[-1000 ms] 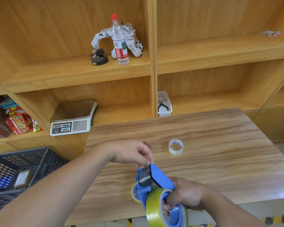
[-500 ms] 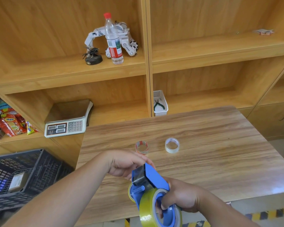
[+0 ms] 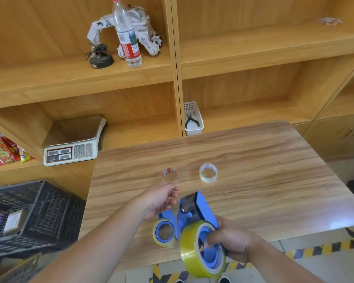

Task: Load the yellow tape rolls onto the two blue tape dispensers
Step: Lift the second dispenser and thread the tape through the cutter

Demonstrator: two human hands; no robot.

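Observation:
My right hand (image 3: 231,240) grips a blue tape dispenser (image 3: 202,207) by its handle, held over the table's near edge. A yellow tape roll (image 3: 189,250) sits on that dispenser's hub, facing me. The metal-plated head points away from me. My left hand (image 3: 159,199) hovers just left of the head, fingers loosely curled and apart, with nothing clearly in them. A second blue dispenser (image 3: 168,216) lies on the table below my left hand, and a smaller yellow tape roll (image 3: 165,243) is on its hub.
Two small tape rolls lie mid-table: one with a red-and-white core (image 3: 169,175), one clear (image 3: 208,173). A weighing scale (image 3: 72,144) and a white basket with pliers (image 3: 193,119) sit on the shelf behind. A black crate (image 3: 29,217) stands to the left.
My left hand has come off the dispenser's head and moved slightly left. The second dispenser on the table shows more fully. My right hand keeps its grip.

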